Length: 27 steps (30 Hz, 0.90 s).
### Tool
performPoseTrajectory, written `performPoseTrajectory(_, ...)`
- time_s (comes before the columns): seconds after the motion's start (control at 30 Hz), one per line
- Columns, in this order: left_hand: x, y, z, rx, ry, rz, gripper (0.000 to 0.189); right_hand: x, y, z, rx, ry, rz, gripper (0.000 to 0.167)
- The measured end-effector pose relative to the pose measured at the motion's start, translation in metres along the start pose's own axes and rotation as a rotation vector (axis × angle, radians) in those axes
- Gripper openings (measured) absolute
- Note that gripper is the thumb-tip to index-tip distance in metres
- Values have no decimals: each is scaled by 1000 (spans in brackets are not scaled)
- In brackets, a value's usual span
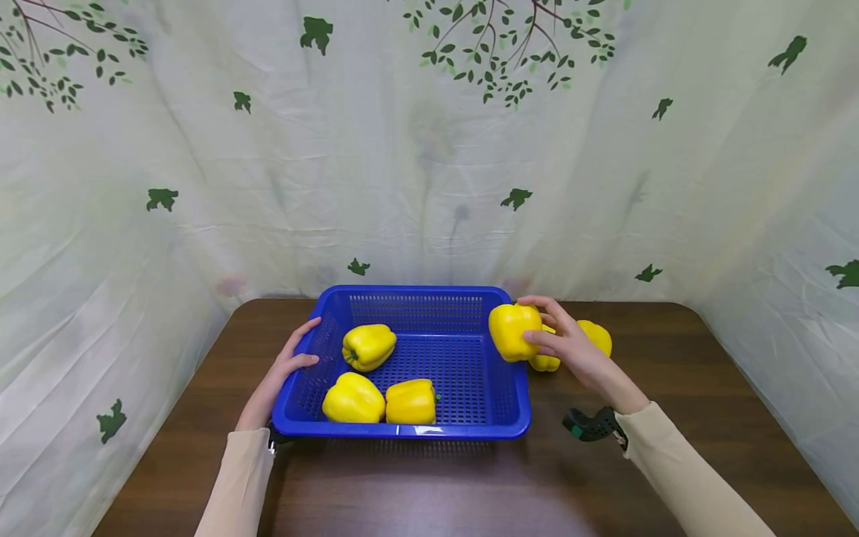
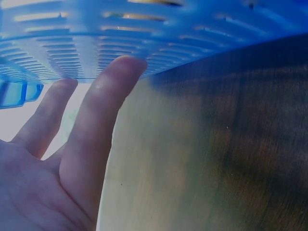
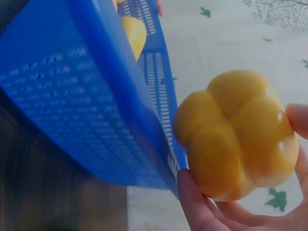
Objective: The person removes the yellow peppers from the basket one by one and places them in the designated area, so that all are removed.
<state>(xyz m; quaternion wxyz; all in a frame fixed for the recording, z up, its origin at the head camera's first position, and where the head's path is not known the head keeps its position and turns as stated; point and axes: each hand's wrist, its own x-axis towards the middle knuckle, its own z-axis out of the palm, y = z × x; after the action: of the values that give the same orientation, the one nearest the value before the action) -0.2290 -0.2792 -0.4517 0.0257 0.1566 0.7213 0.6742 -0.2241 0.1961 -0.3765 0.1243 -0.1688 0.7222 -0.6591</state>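
Observation:
My right hand point(image 1: 570, 347) holds a yellow bell pepper point(image 1: 514, 332) above the right rim of the blue plastic basket point(image 1: 400, 430). In the right wrist view the lobed underside of this bell pepper point(image 3: 236, 134) faces the camera, with thumb and fingers around it. At the basket's left side, my left hand point(image 1: 278, 377) touches the edge with fairly straight fingers. The left wrist view has its fingers point(image 2: 96, 115) against the slotted wall point(image 2: 192, 29). Three yellow peppers lie inside the basket: one farther back point(image 1: 369, 347), two along the near wall point(image 1: 353, 399) point(image 1: 411, 401).
Two more yellow peppers, one partly hidden point(image 1: 545, 362) and one farther right point(image 1: 595, 337), lie on the brown wooden table point(image 1: 698, 418) behind my right hand. A pale curtain with leaf prints point(image 1: 429, 186) hangs along the table's back and sides.

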Motion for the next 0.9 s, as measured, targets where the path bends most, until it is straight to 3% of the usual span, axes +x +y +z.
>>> performPoseTrajectory(0.9,2,-2,-1,-24,-13,39,64,-23,16,-42,-39,144,16,46)
